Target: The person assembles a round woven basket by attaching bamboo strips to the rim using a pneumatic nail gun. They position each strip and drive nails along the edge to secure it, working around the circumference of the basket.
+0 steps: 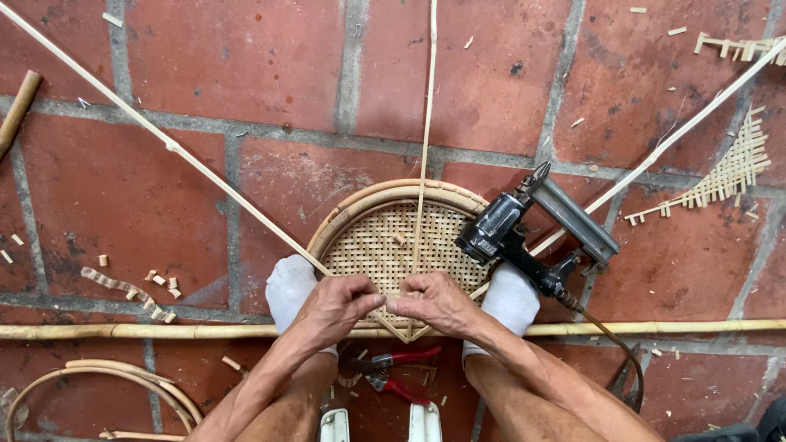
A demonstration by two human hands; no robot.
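A round woven rattan panel (385,237) with a bent cane rim lies on the brick floor between my two white-socked feet. My left hand (336,307) and my right hand (434,301) meet at its near edge. Both pinch thin pale cane strips (425,123) where they cross in a point. One strip runs up the middle of the panel; two others fan out to the upper left and upper right. A black pneumatic nail gun (532,237) rests on my right foot, its hose trailing down to the right.
Red-handled cutters (397,372) lie under my wrists. A long bamboo pole (164,331) crosses the floor. Bent cane hoops (106,385) lie lower left, a woven scrap (729,176) upper right, and cane offcuts (131,286) are scattered on the bricks.
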